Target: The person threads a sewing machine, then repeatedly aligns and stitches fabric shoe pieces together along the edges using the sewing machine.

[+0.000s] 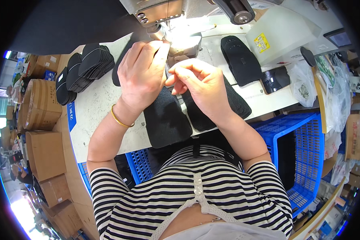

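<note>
My left hand (142, 68) is raised at the head of a sewing machine (162, 12), its fingers closed together just beside the needle area. Close to it on the right, my right hand (198, 80) has thumb and forefinger pinched together. Whatever either hand pinches is too small or hidden to make out. Under my hands, black fabric pieces (168, 120) with rounded ends lie on the white table (104, 128). Another stack of black textured pieces (238, 100) sits partly behind my right wrist. A bright lamp glare washes out the spot around the needle.
Several stacked black pieces (94, 62) lie at the table's left, and a long black stack (240, 60) at the right. Beside that are a dark round container (275, 80) and a clear plastic bag (304, 86). A blue crate (308, 160) stands below right; cardboard boxes (44, 104) at left.
</note>
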`<state>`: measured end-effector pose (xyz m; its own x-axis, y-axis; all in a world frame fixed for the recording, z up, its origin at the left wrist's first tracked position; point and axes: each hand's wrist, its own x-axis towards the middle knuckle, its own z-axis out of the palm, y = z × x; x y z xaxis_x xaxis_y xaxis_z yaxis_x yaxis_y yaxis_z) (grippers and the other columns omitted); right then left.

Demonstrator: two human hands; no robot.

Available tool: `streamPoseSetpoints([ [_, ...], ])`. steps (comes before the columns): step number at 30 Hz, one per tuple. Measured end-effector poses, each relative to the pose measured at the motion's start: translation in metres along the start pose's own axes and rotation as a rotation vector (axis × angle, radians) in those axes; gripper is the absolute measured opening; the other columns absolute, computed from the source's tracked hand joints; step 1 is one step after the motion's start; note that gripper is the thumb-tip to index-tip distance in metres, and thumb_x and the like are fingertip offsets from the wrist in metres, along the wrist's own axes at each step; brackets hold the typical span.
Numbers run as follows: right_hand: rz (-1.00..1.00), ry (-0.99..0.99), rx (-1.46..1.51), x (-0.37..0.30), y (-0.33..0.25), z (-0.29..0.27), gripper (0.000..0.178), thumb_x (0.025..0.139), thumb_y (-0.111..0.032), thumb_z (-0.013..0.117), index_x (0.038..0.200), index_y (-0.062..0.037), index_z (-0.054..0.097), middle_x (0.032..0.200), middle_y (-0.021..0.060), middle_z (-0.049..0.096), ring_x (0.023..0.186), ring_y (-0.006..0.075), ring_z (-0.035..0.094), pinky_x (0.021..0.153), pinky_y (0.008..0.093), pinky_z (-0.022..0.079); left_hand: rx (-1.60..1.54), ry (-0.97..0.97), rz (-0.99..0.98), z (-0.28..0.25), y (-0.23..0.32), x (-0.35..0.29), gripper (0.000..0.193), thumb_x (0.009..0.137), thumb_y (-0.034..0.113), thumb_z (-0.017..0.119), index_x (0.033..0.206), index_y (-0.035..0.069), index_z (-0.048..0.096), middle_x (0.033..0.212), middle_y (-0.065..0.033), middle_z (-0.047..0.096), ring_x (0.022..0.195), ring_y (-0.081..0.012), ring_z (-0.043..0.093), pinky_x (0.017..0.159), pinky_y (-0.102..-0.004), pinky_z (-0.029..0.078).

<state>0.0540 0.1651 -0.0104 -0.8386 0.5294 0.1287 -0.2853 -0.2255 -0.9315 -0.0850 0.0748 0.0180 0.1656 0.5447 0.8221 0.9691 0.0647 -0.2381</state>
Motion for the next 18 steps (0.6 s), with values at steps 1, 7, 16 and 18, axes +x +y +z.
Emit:
streamPoseSetpoints([
  [1, 0.017, 0.002, 0.020, 0.000, 0.001, 0.001, 0.014, 0.096, -0.010, 0.060, 0.094, 0.0004, 0.069, 0.079, 0.0066, 0.071, 0.064, 0.0083, 0.064, 0.060, 0.0209, 0.051, 0.000, 0.000, 0.000, -0.001, 0.003, 0.001, 0.037, 0.056, 0.001, 0.068, 0.093, -0.003, 0.069, 0.090, -0.0077, 0.063, 0.080, -0.0226, 0.062, 0.065, -0.0319, 0.053],
  [7, 0.015, -0.027, -0.010, -0.001, 0.003, 0.000, 0.012, 0.095, -0.008, 0.061, 0.094, 0.0009, 0.069, 0.080, 0.0063, 0.071, 0.067, 0.0090, 0.064, 0.061, 0.0217, 0.052, -0.032, -0.079, -0.115, 0.000, 0.006, -0.002, 0.040, 0.060, 0.001, 0.068, 0.100, -0.003, 0.066, 0.094, -0.0082, 0.062, 0.081, -0.0241, 0.061, 0.065, -0.0324, 0.052],
  [16, -0.171, 0.093, -0.091, 0.003, 0.005, 0.012, 0.015, 0.094, -0.011, 0.063, 0.091, 0.0040, 0.067, 0.078, 0.0048, 0.069, 0.066, 0.0076, 0.062, 0.059, 0.0233, 0.050, -0.051, -0.176, 0.087, -0.008, -0.053, -0.037, 0.043, 0.073, -0.008, 0.058, 0.115, -0.002, 0.067, 0.120, -0.0133, 0.063, 0.102, -0.0266, 0.066, 0.084, -0.0321, 0.056],
  [18, -0.175, 0.047, -0.127, 0.006, 0.011, 0.014, 0.016, 0.094, -0.011, 0.063, 0.090, 0.0040, 0.066, 0.074, 0.0043, 0.067, 0.064, 0.0068, 0.060, 0.058, 0.0239, 0.049, -0.036, -0.167, 0.123, -0.030, -0.041, -0.029, 0.043, 0.071, -0.007, 0.059, 0.113, 0.000, 0.068, 0.114, -0.0101, 0.064, 0.092, -0.0242, 0.066, 0.076, -0.0307, 0.055],
])
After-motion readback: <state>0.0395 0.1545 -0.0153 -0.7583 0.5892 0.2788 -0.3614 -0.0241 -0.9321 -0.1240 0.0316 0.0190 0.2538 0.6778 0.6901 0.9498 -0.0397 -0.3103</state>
